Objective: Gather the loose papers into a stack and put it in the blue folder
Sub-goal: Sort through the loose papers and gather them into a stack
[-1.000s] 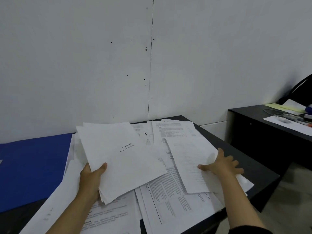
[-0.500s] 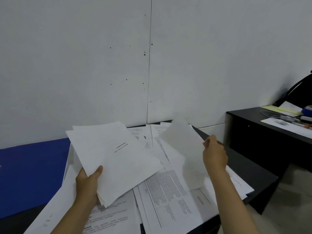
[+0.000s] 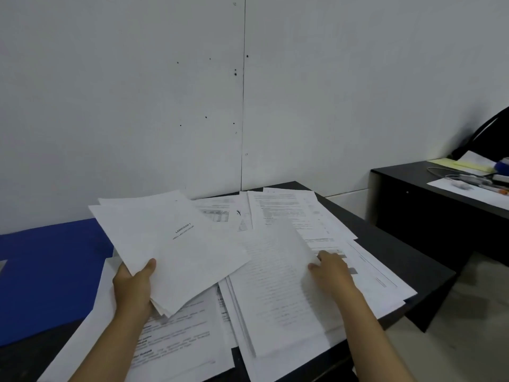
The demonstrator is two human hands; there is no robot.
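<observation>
We recorded the left hand (image 3: 133, 288) gripping a stack of papers (image 3: 168, 249), thumb on the top sheet and fingers hidden beneath, at the stack's near left corner. The stack was held tilted, above the black desk (image 3: 385, 244), and its top sheet carried a short printed heading. The right hand (image 3: 330, 268) held a single sheet (image 3: 275, 277) by its right edge, thumb on the upper face; we could not see the fingers behind it. That sheet was lifted at the right edge and bowed; whether its left edge reached under the stack we could not tell.

More loose papers (image 3: 289, 213) lay spread and overlapping over most of the desk, some hanging past the near edge. The blue folder (image 3: 49, 274) lay flat at the desk's left side, partly covered by paper along its right edge. A white wall (image 3: 137, 106) stood behind. A second dark desk (image 3: 440, 205) stood to the right, apart, with papers and small items on it.
</observation>
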